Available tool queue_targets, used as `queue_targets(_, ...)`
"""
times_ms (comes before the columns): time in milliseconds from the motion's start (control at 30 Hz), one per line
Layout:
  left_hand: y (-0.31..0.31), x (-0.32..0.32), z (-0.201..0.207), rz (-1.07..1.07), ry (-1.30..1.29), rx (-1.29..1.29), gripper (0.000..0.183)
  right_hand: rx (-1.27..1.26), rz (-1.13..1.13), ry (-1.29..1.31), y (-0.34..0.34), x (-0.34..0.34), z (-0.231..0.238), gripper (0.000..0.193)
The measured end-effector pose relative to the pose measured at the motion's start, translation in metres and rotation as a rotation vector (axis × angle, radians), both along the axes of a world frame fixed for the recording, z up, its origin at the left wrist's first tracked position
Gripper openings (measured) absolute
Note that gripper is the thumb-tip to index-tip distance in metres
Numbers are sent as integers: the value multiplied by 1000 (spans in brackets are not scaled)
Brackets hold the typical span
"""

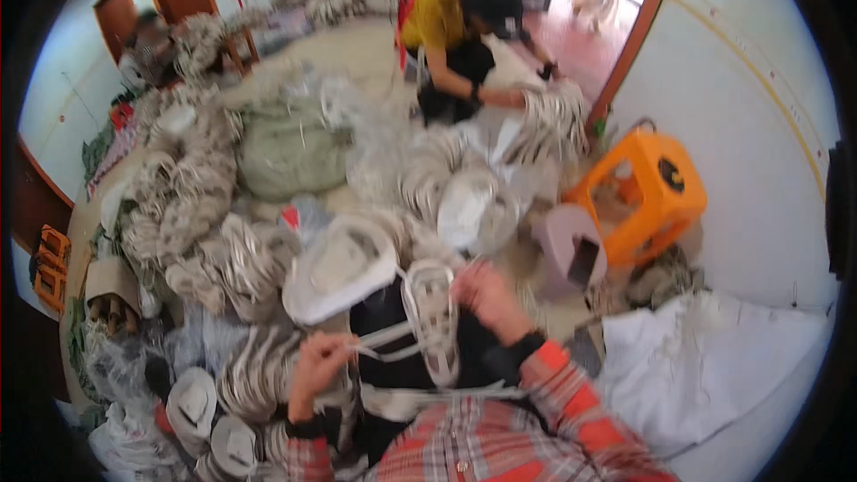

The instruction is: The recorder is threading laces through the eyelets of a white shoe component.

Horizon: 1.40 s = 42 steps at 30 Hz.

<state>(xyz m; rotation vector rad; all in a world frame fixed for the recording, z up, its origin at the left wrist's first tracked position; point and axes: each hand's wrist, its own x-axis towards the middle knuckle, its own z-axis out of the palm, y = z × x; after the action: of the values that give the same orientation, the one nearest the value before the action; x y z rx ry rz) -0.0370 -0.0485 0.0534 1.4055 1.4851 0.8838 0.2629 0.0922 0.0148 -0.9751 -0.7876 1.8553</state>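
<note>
A beige and white shoe upper (434,314) lies lengthwise over my dark-clad lap, with lacing down its middle. Pale shoelaces (389,339) stretch from it toward the left, pinched at their far end by my left hand (320,366). At the upper right edge of the shoe upper is my right hand (491,303), slightly blurred, its fingers closed together; what they grip cannot be made out. Just beyond my lap sits a stack of nested shoe uppers (344,268), the front one showing a white lining.
Bundled beige uppers (174,187) cover the floor on the left, beside a green sack (290,147). An orange stool (643,192) and a small mauve stool (569,245) with a phone stand at right. White cloth (705,375) lies nearby. A person in yellow (446,27) handles uppers ahead.
</note>
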Motion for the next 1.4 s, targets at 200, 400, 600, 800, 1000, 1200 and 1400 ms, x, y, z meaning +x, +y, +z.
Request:
queue_targets(200, 41, 59, -57, -120, -234, -124, 39, 105, -762, 170, 48, 205, 9, 4)
queue_targets(400, 57, 87, -64, -50, -58, 172, 34, 647, -827, -486, 16, 310, 56, 7)
queue_targets(600, 64, 133, -55, -155, 399, 410, 24, 744, -128, -1111, -13, 87, 9, 10)
queue_targets(800, 60, 144, -51, -225, 415, 191, 17, 1164, 210, -1451, -34, 21, -27, 5)
queue_targets(1000, 80, 154, -55, -69, 386, 170, 19, 1172, 267, -1487, -34, 15, -20, 12)
queue_targets(1200, 89, 156, -56, -22, 139, -101, 20, 1181, 262, -1498, -32, 4, -23, 15)
queue_targets(1400, 95, 160, -57, -250, 632, 73, 18, 1039, 129, -1437, -40, 8, -35, 21)
